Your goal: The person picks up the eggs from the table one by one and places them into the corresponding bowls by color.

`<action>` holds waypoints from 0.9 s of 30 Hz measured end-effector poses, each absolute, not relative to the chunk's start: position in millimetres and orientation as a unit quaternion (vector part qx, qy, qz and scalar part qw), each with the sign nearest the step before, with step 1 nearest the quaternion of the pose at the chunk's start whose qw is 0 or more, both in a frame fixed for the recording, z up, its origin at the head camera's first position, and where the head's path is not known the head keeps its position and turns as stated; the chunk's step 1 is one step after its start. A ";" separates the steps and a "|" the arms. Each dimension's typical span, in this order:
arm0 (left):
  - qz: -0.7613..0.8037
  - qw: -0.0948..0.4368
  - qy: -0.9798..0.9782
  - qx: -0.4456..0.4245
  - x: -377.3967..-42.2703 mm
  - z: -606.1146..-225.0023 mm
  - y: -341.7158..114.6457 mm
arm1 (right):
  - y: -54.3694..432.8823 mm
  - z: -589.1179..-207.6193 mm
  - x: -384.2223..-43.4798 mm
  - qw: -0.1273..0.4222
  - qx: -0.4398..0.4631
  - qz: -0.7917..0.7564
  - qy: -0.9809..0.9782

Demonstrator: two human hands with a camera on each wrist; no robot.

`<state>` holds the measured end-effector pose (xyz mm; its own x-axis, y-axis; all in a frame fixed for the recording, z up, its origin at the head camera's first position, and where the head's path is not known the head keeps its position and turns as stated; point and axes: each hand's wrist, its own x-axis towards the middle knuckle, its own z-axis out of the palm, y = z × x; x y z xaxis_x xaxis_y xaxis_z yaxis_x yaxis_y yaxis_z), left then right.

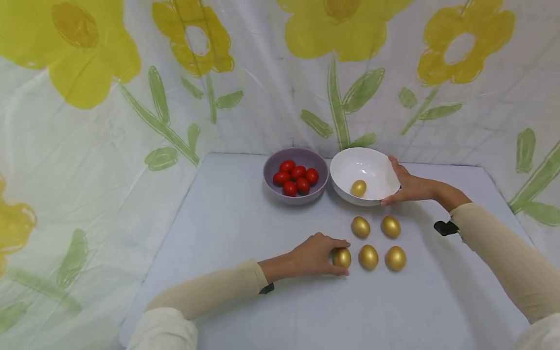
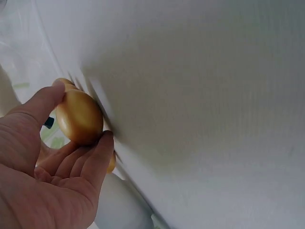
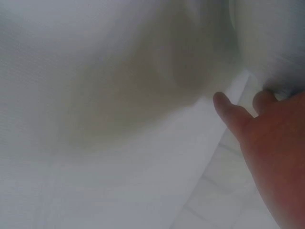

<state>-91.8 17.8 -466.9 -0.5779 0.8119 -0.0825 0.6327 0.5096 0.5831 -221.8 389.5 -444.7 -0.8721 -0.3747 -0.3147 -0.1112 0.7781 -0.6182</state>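
While right hand (image 1: 410, 187) grips white bowl (image 1: 367, 169) by its right side, left hand (image 1: 315, 256) pinches leftmost gold egg (image 1: 342, 258); bowl lies beyond, slightly right.

Head: table (image 1: 232, 214) is brightly, evenly lit | soft shadow is cast beside right sleeve (image 1: 503, 257) | white bowl (image 1: 380, 170) is flecked with glare (small glints only) | left wrist: dimmer, broadly shadowed | right wrist: detail is softened by blur
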 end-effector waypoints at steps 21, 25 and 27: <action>0.322 0.138 0.806 0.476 -101.0 -440.9 29.0 | 388.7 -441.5 -217.4 0.212 -0.133 -0.313 0.916; 0.364 0.131 0.784 0.486 -113.9 -418.2 32.5 | 386.8 -439.5 -216.3 0.213 -0.135 -0.315 0.915; 0.387 0.131 0.773 0.486 -122.8 -406.0 34.0 | 386.0 -438.9 -215.8 0.211 -0.135 -0.316 0.915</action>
<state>-122.8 34.0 -406.0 -0.4942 0.8518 0.1739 0.6494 0.2287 0.7252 -215.8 386.0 -438.9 -0.8739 -0.3813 -0.3013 -0.1145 0.7641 -0.6349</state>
